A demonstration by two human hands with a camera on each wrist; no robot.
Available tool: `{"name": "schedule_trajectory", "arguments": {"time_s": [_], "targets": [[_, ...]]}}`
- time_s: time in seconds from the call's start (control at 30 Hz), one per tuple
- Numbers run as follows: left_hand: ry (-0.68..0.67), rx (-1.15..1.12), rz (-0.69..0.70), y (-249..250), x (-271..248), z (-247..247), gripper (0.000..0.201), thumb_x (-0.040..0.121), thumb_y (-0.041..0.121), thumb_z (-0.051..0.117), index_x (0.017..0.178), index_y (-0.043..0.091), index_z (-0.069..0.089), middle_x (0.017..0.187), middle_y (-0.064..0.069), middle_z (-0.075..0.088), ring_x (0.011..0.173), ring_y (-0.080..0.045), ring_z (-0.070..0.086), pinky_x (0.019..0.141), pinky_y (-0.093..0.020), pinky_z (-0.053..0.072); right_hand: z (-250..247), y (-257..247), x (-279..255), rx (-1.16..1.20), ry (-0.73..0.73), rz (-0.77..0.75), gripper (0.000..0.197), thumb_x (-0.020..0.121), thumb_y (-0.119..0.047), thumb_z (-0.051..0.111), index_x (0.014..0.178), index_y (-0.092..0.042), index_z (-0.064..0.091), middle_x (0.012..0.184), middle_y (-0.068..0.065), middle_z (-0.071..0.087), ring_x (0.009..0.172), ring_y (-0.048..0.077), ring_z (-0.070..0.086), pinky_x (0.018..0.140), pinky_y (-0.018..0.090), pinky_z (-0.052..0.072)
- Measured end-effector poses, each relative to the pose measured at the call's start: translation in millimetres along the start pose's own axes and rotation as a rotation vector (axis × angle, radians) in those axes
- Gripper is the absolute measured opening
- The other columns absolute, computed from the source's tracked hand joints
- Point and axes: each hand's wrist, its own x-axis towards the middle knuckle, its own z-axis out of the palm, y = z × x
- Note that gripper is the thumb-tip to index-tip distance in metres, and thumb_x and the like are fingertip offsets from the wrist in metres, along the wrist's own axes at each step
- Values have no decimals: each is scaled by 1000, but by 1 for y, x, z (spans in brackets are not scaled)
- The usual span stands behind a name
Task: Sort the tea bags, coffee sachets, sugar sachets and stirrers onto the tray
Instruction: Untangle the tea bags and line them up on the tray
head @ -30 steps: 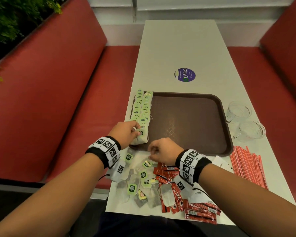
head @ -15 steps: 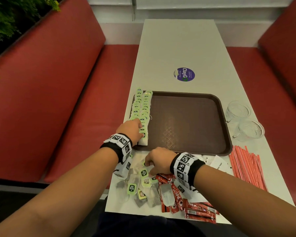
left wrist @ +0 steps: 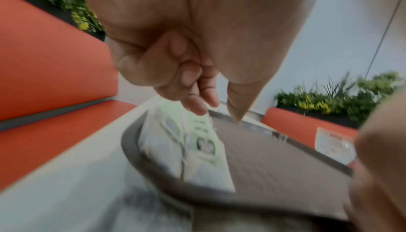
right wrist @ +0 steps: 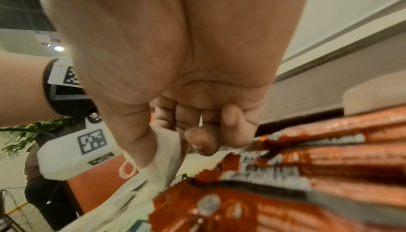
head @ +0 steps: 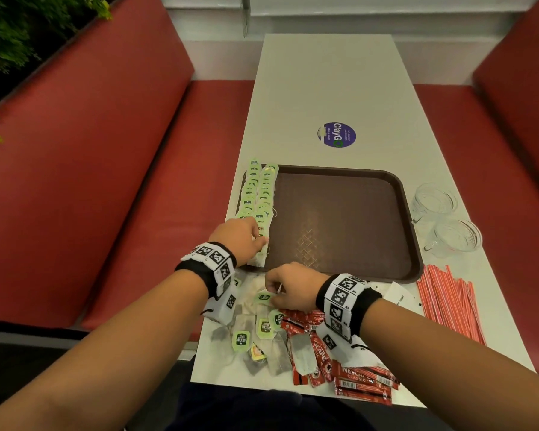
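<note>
Right hand (head: 288,286) pinches a tea bag (right wrist: 163,150) from the loose pile; left hand (head: 238,239), loosely curled and empty, rests at the row (head: 259,197); advise lifting clear of tangled strings, then laying it flush on the tray (head: 339,219).

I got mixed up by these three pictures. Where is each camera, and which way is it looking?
Head: looks down at the table; both forearms show.
Left wrist: looks along the left hand at tea bags on the tray.
Right wrist: looks along the right hand, its grip on a tea bag.
Shared: the tray in head and left wrist.
</note>
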Motion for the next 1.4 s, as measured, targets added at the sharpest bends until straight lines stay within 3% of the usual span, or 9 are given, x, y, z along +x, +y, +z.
{"name": "schedule_trajectory", "arguments": {"time_s": [0.13,0.3,0.4,0.53,0.67,0.87,1.03,1.17,1.4], "targets": [[26,67,-47,-25,-16,-21,24,95,48,53,88,26,61,80,4,66,76,-20,63,70,-33,53,-1,1,0,24,46,-5,17,87,-22,67,79,-18,52,70,-6,53,57,9,43,52,22,34],[-340,316,-65,-41,-43,-7,41,83,61,63,88,20,69,86,1,70,79,-20,66,69,-31,55,0,0,3,74,104,39,26,84,-13,62,72,-19,40,66,-2,46,62,22,49,51,27,32],[-305,343,-103,-44,-52,9,55,80,71,59,97,20,66,94,0,68,83,-21,65,74,-35,56,0,0,7,101,116,48,28,86,-10,59,72,-20,37,69,-1,49,75,24,63,50,26,32],[-256,290,-176,-32,-59,12,48,83,64,63,96,18,65,85,0,62,80,-23,62,68,-32,52,4,-1,9,118,119,74,27,88,-8,56,79,-24,37,73,0,52,64,18,45,55,32,35],[-293,165,-177,-31,-59,5,32,88,47,68,65,31,51,68,9,49,74,-20,55,65,-28,41,5,-3,7,142,110,99,21,91,-8,50,105,-23,46,95,9,63,83,27,57,72,36,47],[-287,211,-201,-41,-57,-15,31,87,46,65,89,15,66,85,-3,69,79,-23,66,64,-30,51,-1,-4,3,98,158,87,23,90,-20,58,112,-21,60,98,1,63,86,22,58,73,29,44],[-164,216,-57,-28,-57,-46,24,90,52,62,81,30,59,86,5,68,78,-18,62,67,-29,48,-8,-2,5,99,242,76,30,89,-27,63,118,-23,57,105,4,68,92,25,63,82,36,53],[-187,217,196,3,-58,-57,17,90,35,67,106,32,65,95,9,63,85,-13,52,72,-28,42,-13,0,7,175,336,63,52,86,-35,70,132,-31,46,106,3,69,93,23,66,82,40,55],[-31,-115,362,35,-48,-64,18,84,20,73,95,29,62,81,12,63,73,-8,58,68,-25,46,-17,14,7,246,514,8,24,94,-41,64,95,-17,69,81,0,69,76,19,63,69,37,52]]}}
